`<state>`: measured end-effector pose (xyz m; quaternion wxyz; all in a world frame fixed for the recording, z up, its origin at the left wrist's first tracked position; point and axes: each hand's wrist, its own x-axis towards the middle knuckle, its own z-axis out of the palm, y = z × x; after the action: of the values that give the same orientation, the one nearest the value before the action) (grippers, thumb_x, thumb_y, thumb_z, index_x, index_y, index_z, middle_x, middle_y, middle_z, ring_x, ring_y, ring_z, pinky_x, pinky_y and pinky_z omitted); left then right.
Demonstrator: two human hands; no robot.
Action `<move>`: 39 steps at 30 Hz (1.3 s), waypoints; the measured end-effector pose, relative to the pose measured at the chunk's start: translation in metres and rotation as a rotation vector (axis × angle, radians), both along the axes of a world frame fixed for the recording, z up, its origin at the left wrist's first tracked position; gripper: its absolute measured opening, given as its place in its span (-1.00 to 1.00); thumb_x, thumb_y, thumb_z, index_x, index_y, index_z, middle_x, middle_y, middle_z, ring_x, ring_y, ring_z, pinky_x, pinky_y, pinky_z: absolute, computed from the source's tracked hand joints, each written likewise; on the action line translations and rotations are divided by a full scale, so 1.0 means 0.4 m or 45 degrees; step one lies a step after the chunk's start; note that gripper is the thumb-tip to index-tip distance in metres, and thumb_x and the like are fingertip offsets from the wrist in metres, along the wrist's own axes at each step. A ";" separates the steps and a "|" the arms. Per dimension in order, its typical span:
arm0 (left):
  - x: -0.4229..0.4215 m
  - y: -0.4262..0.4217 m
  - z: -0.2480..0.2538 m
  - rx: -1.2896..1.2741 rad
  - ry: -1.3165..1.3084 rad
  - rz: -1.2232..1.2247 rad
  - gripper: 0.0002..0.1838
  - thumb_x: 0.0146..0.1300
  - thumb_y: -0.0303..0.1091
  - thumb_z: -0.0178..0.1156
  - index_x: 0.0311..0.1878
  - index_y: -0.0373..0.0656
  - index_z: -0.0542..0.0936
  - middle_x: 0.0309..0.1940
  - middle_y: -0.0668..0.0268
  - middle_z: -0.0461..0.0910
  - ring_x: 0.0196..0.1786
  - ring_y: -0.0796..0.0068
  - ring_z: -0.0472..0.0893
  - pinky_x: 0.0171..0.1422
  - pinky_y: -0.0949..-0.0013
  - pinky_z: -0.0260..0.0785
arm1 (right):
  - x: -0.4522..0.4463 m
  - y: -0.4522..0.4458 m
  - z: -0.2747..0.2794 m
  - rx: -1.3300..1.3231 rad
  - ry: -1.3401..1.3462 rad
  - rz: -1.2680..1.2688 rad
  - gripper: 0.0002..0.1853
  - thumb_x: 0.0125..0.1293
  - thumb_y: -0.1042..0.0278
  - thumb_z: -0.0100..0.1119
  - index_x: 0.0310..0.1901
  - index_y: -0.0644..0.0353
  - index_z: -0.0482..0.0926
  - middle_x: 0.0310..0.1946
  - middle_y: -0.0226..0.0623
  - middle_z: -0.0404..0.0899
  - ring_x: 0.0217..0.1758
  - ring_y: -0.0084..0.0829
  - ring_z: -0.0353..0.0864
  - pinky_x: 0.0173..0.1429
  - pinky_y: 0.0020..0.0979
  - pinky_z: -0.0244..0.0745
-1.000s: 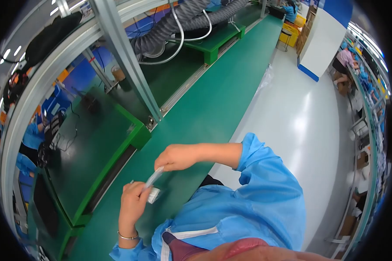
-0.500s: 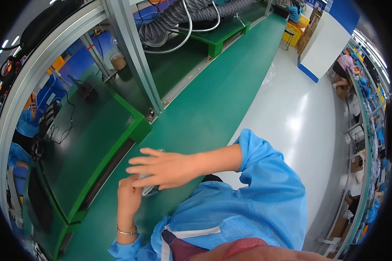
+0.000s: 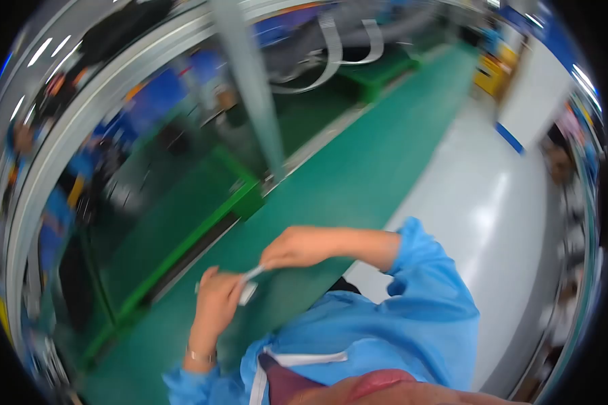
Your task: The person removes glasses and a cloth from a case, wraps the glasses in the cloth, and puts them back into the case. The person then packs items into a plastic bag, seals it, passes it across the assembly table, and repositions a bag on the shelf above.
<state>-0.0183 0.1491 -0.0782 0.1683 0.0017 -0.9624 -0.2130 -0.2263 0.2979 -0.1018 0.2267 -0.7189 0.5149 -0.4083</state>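
Observation:
Over the green bench (image 3: 338, 189), my left hand (image 3: 217, 297), with a bracelet at its wrist, is closed round a small white item (image 3: 248, 293) that sticks out beside its fingers. A thin pale strip (image 3: 253, 273) runs from there up to my right hand (image 3: 294, 247), whose fingertips are pinched on its upper end. Blur and the fingers hide how the strip and the white item are joined, and what they are.
A raised green-edged platform (image 3: 243, 199) and a metal post (image 3: 250, 88) stand left of the bench strip. Grey ducting (image 3: 297, 44) lies at the back. Pale floor (image 3: 452, 196), a white column (image 3: 534, 91) and a yellow crate (image 3: 488, 75) are to the right.
My right hand, spread over my left hand half a second ago, has drawn back to the right and closed on the pale strip. The whole view has shifted and blurred.

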 end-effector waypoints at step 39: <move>-0.187 -0.210 -0.045 0.814 0.032 0.974 -0.76 0.10 -0.36 0.16 -0.21 -0.25 0.67 -0.49 0.33 0.55 -0.45 0.55 0.42 -0.36 0.42 0.28 | 0.017 -0.300 0.032 -0.807 1.412 -0.245 -0.88 -0.03 0.36 0.19 -0.44 0.14 0.65 -0.18 -0.33 0.43 0.21 -0.34 0.31 0.29 -0.28 0.21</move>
<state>-0.0930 0.0652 -0.0964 0.2371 0.4037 -0.7772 -0.4204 -0.2196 0.1780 -0.0891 -0.3339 -0.8059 0.4722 -0.1270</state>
